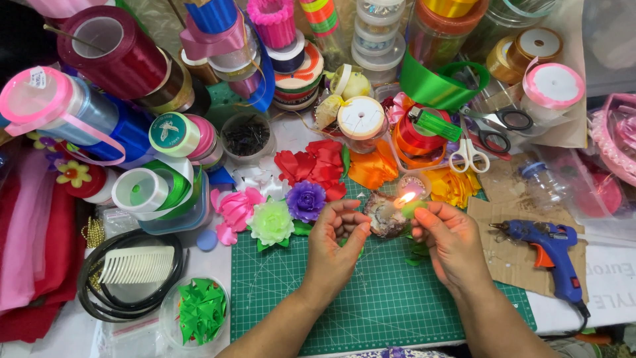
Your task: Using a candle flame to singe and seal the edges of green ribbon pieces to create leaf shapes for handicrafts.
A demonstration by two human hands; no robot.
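Note:
My left hand [336,246] is raised over the green cutting mat [377,305], fingers pinched together on something too small to make out. My right hand [449,240] pinches a small piece of light green ribbon [412,208] close to the flame [405,198] of a lit candle [385,215] standing at the mat's far edge. The two hands are a few centimetres apart, both just in front of the candle.
Ribbon flowers lie along the mat's far edge: pink [235,209], pale green [270,223], purple [306,200], red [317,166], orange [372,167], yellow [452,187]. A blue glue gun [546,246] rests on cardboard at right. Scissors [469,154], a green lighter [437,123], ribbon spools and a white comb [136,265] crowd the table.

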